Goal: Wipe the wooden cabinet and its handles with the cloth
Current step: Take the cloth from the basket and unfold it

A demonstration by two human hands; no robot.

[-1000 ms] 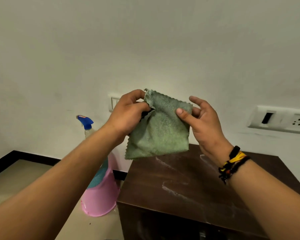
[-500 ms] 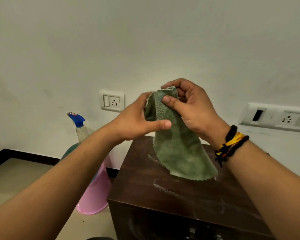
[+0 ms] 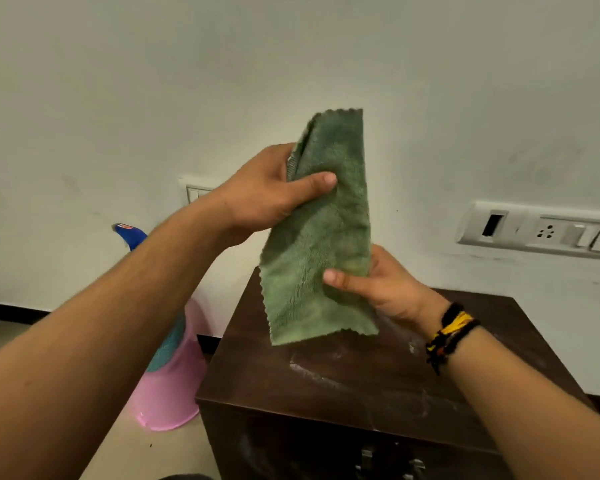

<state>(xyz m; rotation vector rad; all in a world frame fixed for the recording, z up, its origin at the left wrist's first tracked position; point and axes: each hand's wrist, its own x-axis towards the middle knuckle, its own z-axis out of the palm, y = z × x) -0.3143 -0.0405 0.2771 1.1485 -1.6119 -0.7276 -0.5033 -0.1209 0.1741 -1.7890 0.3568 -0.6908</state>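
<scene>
A green cloth is held upright in the air above the dark wooden cabinet. My left hand grips its upper part, thumb across the front. My right hand pinches the lower right part, thumb on the front, fingers behind. The cabinet top shows pale dusty streaks. Metal handles show at the bottom edge of its front face.
A pink bucket stands on the floor left of the cabinet, with a blue-topped spray bottle behind my left forearm. Wall sockets sit at the right, a switch plate behind my left wrist.
My right hand dropped from the cloth's top to its lower right part. My left hand rose and now holds the top. The cloth has stretched out lengthwise.
</scene>
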